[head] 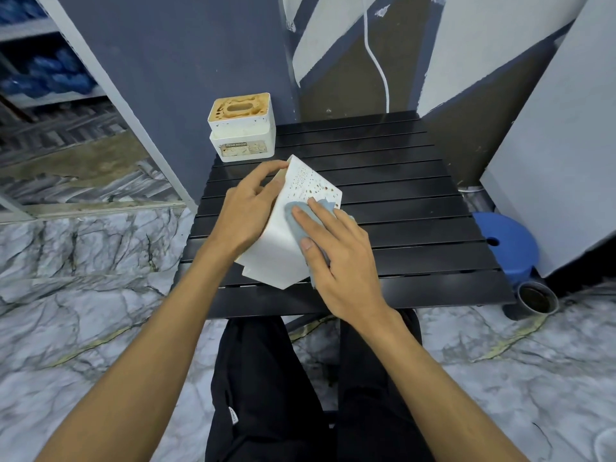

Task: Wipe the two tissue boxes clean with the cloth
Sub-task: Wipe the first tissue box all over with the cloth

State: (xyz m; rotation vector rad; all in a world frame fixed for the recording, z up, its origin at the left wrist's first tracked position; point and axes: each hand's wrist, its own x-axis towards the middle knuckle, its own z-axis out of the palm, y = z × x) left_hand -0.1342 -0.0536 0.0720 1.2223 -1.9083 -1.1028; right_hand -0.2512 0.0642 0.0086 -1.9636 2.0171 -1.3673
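Left hand [246, 211] grips the near tissue box [276, 258] by its left side, fingers wrapped over the top edge. The box is tilted, low over the black slatted table [400, 195]. Right hand [340, 261] lies flat, its straight fingers pressing the blue-grey cloth [289, 216] on the box's spotted face. The second tissue box [241, 135] stands upright at the table's far left corner, with a stained top.

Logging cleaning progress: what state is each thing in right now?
Near box: tilted, brown-spotted at its far end.
Far box: upright on table, top stained brown.
Cloth: pressed against near box.
Left hand: holds near box.
Right hand: presses cloth, fingers straight.
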